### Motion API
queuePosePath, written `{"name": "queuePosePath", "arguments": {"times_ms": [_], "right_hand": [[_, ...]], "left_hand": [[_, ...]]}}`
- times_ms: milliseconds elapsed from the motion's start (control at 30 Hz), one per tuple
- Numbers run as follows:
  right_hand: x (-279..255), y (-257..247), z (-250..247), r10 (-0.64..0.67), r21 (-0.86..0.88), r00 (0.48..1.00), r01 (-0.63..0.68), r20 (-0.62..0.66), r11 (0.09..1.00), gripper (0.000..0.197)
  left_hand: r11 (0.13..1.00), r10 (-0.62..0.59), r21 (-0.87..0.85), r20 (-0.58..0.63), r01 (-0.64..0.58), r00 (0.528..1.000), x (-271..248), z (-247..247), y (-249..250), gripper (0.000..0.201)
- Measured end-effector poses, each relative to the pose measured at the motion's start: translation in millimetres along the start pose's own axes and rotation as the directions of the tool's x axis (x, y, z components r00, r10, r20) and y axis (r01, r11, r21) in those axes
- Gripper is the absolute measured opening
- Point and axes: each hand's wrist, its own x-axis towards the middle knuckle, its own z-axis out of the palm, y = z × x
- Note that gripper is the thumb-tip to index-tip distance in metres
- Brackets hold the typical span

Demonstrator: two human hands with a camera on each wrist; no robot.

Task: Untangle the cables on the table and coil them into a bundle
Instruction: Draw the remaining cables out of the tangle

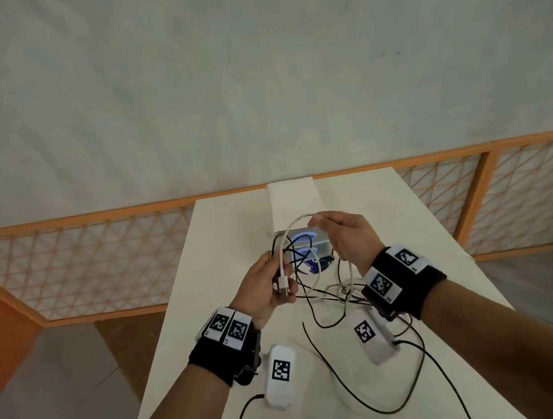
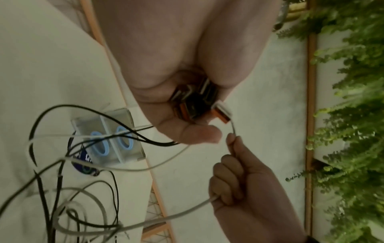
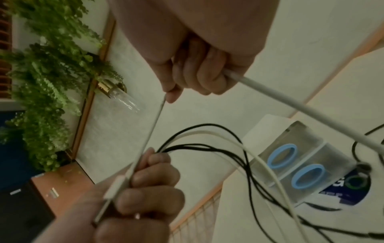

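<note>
L hand (image 1: pixel 264 288) grips plugs (image 1: pixel 282 286) | R hand (image 1: pixel 347 235) lifts white cable (image 1: pixel 295 224)

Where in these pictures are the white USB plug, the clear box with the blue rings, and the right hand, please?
white USB plug (image 1: pixel 283 281): head view, on its white housing, gripped by the left hand (image 1: pixel 260 292).
clear box (image 3: pixel 299 131): right wrist view, on its near upper wall.
right hand (image 1: pixel 347 235): head view, on the back of the hand.

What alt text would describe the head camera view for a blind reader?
Above a white table, the left hand grips several cable plugs while the right hand holds a white cable looping between them. Tangled black cables lie below.
</note>
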Motion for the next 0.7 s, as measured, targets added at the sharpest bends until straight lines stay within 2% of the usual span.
{"name": "queuePosePath", "arguments": {"times_ms": [67, 167, 233, 300, 333, 400, 467, 500, 533, 600, 633, 667, 700], "right_hand": [[2, 7, 0, 0.004, -0.015, 1.000, -0.004, -0.019, 1.000, 0.022], [4, 18, 1, -0.037, -0.053, 0.999, 0.035, -0.037, 0.998, 0.021], [5, 21, 0, -0.039, -0.074, 0.998, 0.035, -0.051, 0.997, 0.023], [7, 23, -4, -0.045, -0.254, 0.997, 0.027, -0.064, 0.967, 0.026], [8, 24, -6, -0.059, -0.418, 0.997, 0.031, -0.056, 0.908, 0.028], [6, 23, -9, -0.112, -0.652, 0.994, 0.094, 0.014, 0.752, 0.050], [1, 19, -4, -0.172, -0.706, 0.963, 0.268, 0.206, 0.656, 0.069], [0, 15, 0, -0.150, -0.657, 0.928, 0.349, 0.341, 0.668, 0.071], [-1, 10, 5, -0.088, -0.578, 0.877, 0.383, 0.472, 0.720, 0.067], [1, 6, 7, 0.068, -0.427, 0.767, 0.279, 0.638, 0.860, 0.048], [5, 8, 3, 0.094, -0.355, 0.748, 0.197, 0.657, 0.914, 0.037], [8, 13, -1, 0.083, -0.281, 0.771, 0.128, 0.632, 0.951, 0.028], [11, 21, -8, 0.089, -0.226, 0.816, 0.053, 0.572, 0.973, 0.022]], "left_hand": [[0.999, -0.017, -0.043, -0.014, 0.016, 1.000, -2, 2, -1, 0.033], [1.000, -0.023, 0.000, 0.001, 0.023, 1.000, -5, 4, -1, 0.040], [0.998, -0.021, 0.065, 0.012, 0.020, 1.000, -6, 5, -2, 0.033], [0.991, -0.036, 0.132, 0.015, 0.033, 0.999, -6, 6, -2, 0.023], [0.985, -0.048, 0.165, 0.020, 0.044, 0.999, -6, 6, -3, 0.020], [0.968, -0.074, 0.244, 0.046, 0.061, 0.996, -6, 7, -3, 0.016], [0.940, -0.112, 0.331, 0.074, 0.081, 0.991, -6, 8, -1, 0.015], [0.926, -0.130, 0.366, 0.091, 0.088, 0.987, -6, 10, 1, 0.014], [0.918, -0.145, 0.387, 0.110, 0.092, 0.983, -7, 12, 4, 0.013], [0.920, -0.150, 0.383, 0.139, 0.086, 0.979, -8, 15, 16, 0.013], [0.928, -0.134, 0.365, 0.152, 0.071, 0.979, -9, 15, 25, 0.015], [0.943, -0.106, 0.329, 0.165, 0.047, 0.981, -10, 13, 35, 0.017], [0.963, -0.066, 0.271, 0.179, 0.016, 0.982, -11, 10, 46, 0.018]]}}
